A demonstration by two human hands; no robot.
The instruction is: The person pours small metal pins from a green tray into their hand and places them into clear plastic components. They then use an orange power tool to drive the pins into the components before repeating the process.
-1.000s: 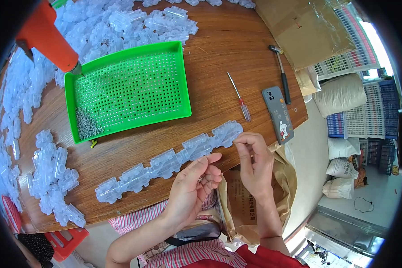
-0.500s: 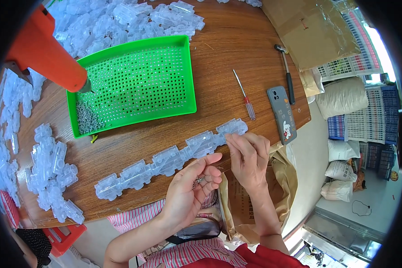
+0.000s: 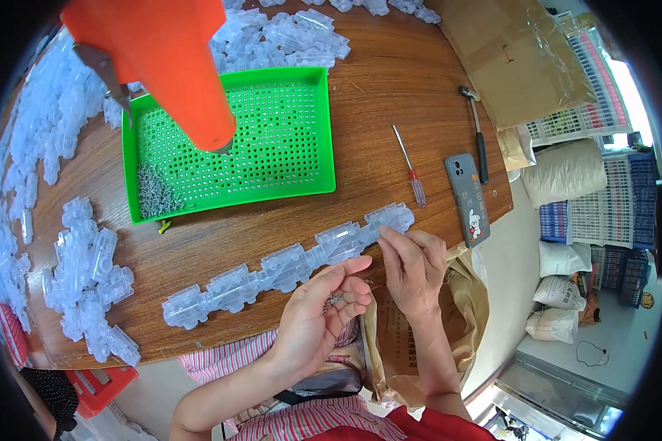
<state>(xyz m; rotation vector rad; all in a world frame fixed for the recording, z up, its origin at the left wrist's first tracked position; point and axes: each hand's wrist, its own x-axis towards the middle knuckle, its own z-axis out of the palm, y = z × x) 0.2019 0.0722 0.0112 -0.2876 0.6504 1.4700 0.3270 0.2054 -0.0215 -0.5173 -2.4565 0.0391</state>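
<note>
Pinched together, the right hand's (image 3: 417,275) fingertips were at the clear plastic row (image 3: 285,267), near its right end, their contents hidden; the left hand (image 3: 312,312), half-curled around small screws (image 3: 332,300), was farther from that end. Leftward from the pinch, the row's long axis roughly followed the near edge of the tabletop (image 3: 375,110), pointing toward the right edge.

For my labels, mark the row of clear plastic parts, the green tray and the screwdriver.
row of clear plastic parts (image 3: 286,267), head view, middle piece
green tray (image 3: 283,145), head view, perforated floor
screwdriver (image 3: 413,176), head view, handle's red end
</note>
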